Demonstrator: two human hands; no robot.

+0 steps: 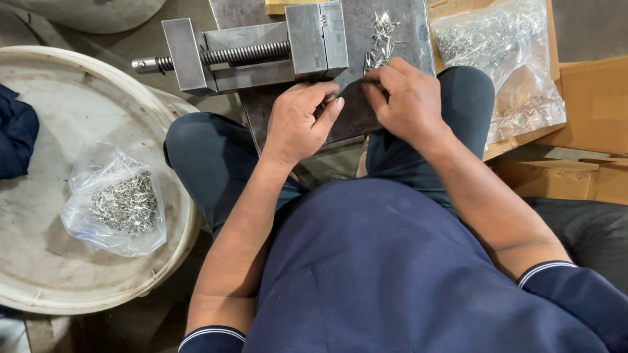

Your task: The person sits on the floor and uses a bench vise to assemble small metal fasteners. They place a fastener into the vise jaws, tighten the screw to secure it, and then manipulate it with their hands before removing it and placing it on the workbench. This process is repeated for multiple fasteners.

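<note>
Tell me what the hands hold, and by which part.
Cannot be told: left hand and right hand curl over the grey steel plate, hiding anything pinched.

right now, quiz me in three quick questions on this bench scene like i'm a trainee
1. True or false: the loose small metal parts lie on the steel plate to the right of the vise.
2. Where does the smaller bag of metal parts sit? A) on the round white lid B) in a cardboard box C) on the vise
3. Which hand is nearer the loose parts?

Key: 1 true; 2 A; 3 the right hand, while the left hand rests just below the vise.
</note>
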